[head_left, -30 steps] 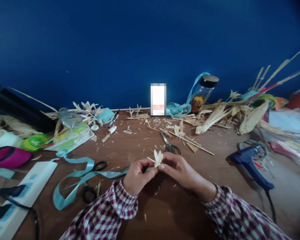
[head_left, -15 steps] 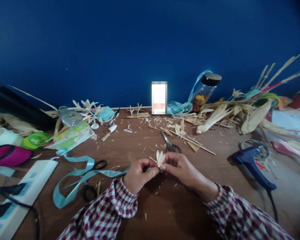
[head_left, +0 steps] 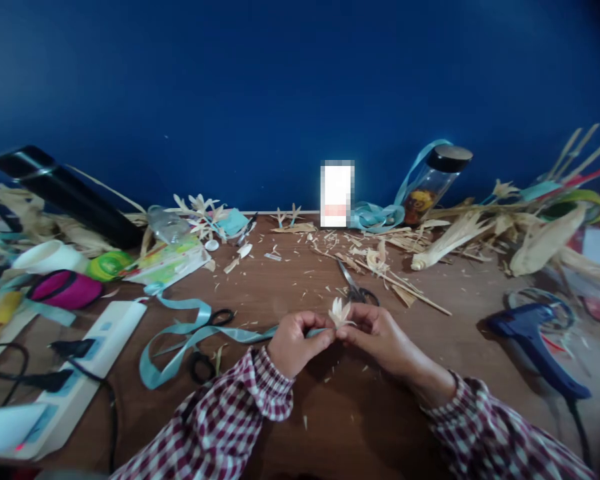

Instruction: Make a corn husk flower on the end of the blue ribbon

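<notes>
"Where do we have the flower [head_left: 339, 312]?"

"Between our hands, above the table [head_left: 370, 440], petals pointing up. Our left hand [head_left: 303, 343] and right hand [head_left: 383, 340] meet at its base, both pinched closed on it."

"And the ribbon [head_left: 250, 335]?"

"It runs from the left into our left hand; we can't tell whether it joins the flower."

"What else is near us?"

"Scissors [head_left: 349, 279] just beyond our right hand, and a glue gun [head_left: 540, 340] well apart, farther right."
</notes>
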A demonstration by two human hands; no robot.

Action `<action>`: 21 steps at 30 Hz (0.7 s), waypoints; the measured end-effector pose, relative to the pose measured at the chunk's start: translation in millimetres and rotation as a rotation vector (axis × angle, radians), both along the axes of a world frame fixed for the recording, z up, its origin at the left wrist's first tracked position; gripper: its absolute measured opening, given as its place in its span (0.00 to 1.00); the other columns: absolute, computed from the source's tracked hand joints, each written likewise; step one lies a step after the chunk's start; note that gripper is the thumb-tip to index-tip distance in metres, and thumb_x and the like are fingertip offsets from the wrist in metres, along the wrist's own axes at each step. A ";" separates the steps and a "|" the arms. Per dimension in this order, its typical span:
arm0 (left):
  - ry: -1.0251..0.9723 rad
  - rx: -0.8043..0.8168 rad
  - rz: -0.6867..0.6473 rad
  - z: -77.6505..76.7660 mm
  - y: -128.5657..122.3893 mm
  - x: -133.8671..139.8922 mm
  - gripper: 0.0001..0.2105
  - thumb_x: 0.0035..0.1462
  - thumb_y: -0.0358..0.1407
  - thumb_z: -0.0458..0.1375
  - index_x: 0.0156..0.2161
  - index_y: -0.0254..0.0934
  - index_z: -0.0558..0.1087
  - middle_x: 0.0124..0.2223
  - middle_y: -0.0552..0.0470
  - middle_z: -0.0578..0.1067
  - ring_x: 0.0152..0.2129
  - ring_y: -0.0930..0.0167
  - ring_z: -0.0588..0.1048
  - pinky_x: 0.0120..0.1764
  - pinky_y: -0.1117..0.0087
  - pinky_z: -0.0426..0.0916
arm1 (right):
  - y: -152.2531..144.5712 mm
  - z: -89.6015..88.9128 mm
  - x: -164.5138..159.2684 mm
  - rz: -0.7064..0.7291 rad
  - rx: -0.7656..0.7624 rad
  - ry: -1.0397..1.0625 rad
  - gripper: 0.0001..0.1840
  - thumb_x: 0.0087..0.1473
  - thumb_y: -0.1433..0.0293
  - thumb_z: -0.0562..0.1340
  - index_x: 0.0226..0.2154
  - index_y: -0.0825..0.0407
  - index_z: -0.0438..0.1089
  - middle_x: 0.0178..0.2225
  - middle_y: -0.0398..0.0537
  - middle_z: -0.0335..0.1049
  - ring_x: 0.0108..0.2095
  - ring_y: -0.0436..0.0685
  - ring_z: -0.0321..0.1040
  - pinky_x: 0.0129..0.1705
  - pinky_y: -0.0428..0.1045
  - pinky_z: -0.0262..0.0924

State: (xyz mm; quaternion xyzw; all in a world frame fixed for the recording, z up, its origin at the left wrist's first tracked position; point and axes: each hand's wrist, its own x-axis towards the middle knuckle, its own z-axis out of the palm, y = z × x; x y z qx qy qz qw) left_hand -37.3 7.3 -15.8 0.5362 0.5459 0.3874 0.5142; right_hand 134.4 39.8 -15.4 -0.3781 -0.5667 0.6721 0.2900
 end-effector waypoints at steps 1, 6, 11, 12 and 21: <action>0.002 0.001 0.000 -0.6 -0.2 0.5 0.08 0.46 0.37 0.61 0.28 0.32 0.75 0.27 0.50 0.78 0.27 0.70 0.74 0.32 0.71 0.67 | -0.2 0.3 -0.5 -0.007 0.044 -0.022 0.12 0.47 0.64 0.65 0.25 0.55 0.65 0.23 0.40 0.63 0.23 0.47 0.57 0.26 0.43 0.52; 0.042 0.038 0.020 -3.8 -2.5 6.5 0.08 0.48 0.36 0.60 0.29 0.32 0.77 0.28 0.51 0.79 0.26 0.70 0.75 0.31 0.73 0.68 | -4.5 3.2 -2.3 -0.049 0.249 -0.117 0.05 0.50 0.69 0.61 0.28 0.54 0.66 0.28 0.43 0.66 0.30 0.51 0.61 0.34 0.45 0.56; 0.177 0.143 0.040 3.1 -7.1 10.6 0.06 0.49 0.34 0.59 0.30 0.33 0.76 0.29 0.51 0.78 0.28 0.70 0.75 0.33 0.73 0.67 | -9.7 11.1 1.8 -0.051 0.338 -0.230 0.05 0.52 0.67 0.59 0.29 0.53 0.65 0.27 0.43 0.66 0.29 0.52 0.62 0.32 0.45 0.56; 0.217 0.189 0.020 6.6 -8.3 9.1 0.05 0.49 0.34 0.60 0.31 0.34 0.76 0.30 0.51 0.78 0.30 0.70 0.75 0.35 0.72 0.67 | -10.3 13.6 3.2 -0.051 0.362 -0.263 0.06 0.52 0.67 0.58 0.29 0.53 0.65 0.27 0.43 0.67 0.29 0.52 0.62 0.32 0.45 0.56; 0.676 0.234 -0.130 42.9 -7.1 -56.1 0.09 0.49 0.41 0.62 0.33 0.38 0.77 0.31 0.53 0.75 0.29 0.71 0.72 0.33 0.72 0.63 | -4.7 23.1 40.2 -0.137 0.517 -0.522 0.09 0.52 0.63 0.58 0.26 0.52 0.64 0.22 0.41 0.63 0.24 0.52 0.59 0.27 0.46 0.55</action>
